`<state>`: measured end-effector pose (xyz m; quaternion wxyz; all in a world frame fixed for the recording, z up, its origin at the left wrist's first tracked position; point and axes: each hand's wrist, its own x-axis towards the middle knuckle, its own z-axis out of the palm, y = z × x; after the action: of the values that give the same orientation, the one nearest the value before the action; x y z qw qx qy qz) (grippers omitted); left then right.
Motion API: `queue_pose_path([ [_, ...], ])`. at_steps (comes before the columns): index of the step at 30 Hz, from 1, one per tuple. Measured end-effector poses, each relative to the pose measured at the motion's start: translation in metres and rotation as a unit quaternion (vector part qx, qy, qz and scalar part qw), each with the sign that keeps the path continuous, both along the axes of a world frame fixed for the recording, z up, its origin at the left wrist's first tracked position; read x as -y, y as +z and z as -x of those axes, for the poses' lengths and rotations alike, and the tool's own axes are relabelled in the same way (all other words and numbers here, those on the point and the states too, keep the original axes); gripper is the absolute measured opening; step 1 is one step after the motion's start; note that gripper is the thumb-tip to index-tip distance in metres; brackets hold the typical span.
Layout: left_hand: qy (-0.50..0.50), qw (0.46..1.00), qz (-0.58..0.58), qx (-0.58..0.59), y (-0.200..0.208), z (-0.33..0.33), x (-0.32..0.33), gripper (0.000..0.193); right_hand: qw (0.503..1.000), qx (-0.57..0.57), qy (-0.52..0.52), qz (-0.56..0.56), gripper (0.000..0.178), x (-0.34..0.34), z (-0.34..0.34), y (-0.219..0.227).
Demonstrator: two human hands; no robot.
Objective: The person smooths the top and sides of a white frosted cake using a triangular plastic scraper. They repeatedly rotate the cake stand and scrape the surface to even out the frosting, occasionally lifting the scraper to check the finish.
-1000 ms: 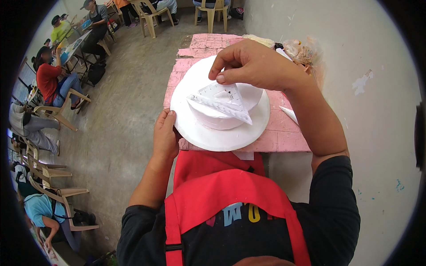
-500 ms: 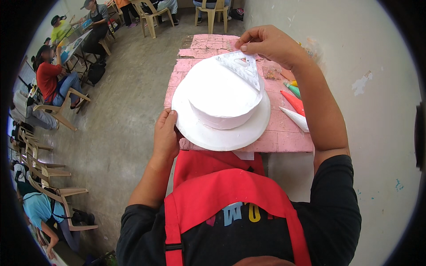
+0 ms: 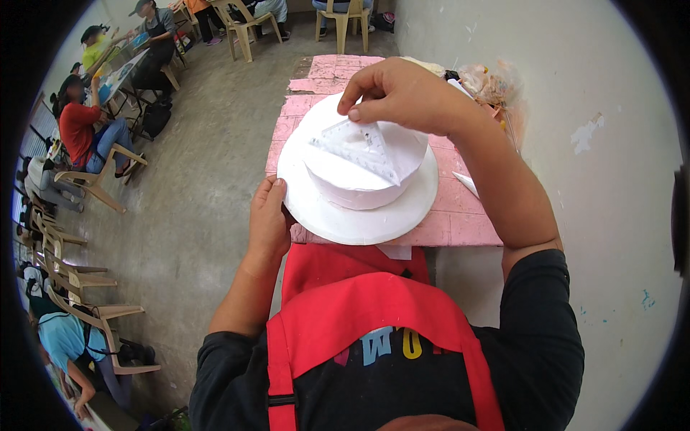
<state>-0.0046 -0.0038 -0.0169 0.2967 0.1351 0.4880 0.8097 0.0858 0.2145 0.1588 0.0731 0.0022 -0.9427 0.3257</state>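
Observation:
In front of me a white round cake shape [image 3: 352, 195] stands on a wider white round board [image 3: 316, 219]. My right hand [image 3: 406, 100] pinches the upper corner of a clear triangular set square [image 3: 359, 147] between thumb and fingers. The set square lies over the white top, though I cannot tell whether it rests flat on it. At the board's left rim, my left hand [image 3: 269, 215] is closed on the edge, thumb on top and the other fingers mostly hidden underneath.
The pink brick-patterned table [image 3: 467, 223] bears the board. A white piping bag [image 3: 467, 184] shows beside my right forearm; a crumpled plastic bag [image 3: 492, 82] lies by the wall [image 3: 596, 215]. Chairs [image 3: 93, 179] and seated people are at the left.
My right hand has brought the set square left and nearer to me, from the far right edge over the middle of the white top. My forearm now covers the coloured piping bags.

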Motion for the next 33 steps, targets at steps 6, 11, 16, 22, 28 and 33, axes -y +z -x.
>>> queue_pose_path([
  [6,0.01,1.0,-0.007,0.007,0.001,-0.001,-0.001,0.023,0.998,-0.011,-0.051,0.045,0.023,-0.039,0.008,-0.005],
  [11,0.01,1.0,0.001,-0.005,0.001,0.001,-0.002,0.025,0.989,-0.016,-0.119,0.083,0.023,-0.06,0.002,0.004],
  [16,0.005,0.999,0.031,-0.042,0.001,0.021,-0.011,0.027,0.982,-0.07,-0.146,0.101,0.021,-0.064,-0.019,0.016],
  [22,-0.003,0.999,0.047,-0.024,0.014,0.047,-0.029,0.034,0.982,-0.041,-0.102,0.153,0.018,-0.047,-0.045,0.018],
  [28,-0.014,0.999,0.031,0.027,0.007,0.029,-0.006,0.043,0.988,-0.002,0.028,0.155,0.018,-0.027,-0.048,0.001],
  [33,-0.024,0.999,0.041,0.005,0.011,-0.005,0.015,0.043,0.996,0.041,0.023,0.081,0.018,-0.019,-0.042,0.0],
])
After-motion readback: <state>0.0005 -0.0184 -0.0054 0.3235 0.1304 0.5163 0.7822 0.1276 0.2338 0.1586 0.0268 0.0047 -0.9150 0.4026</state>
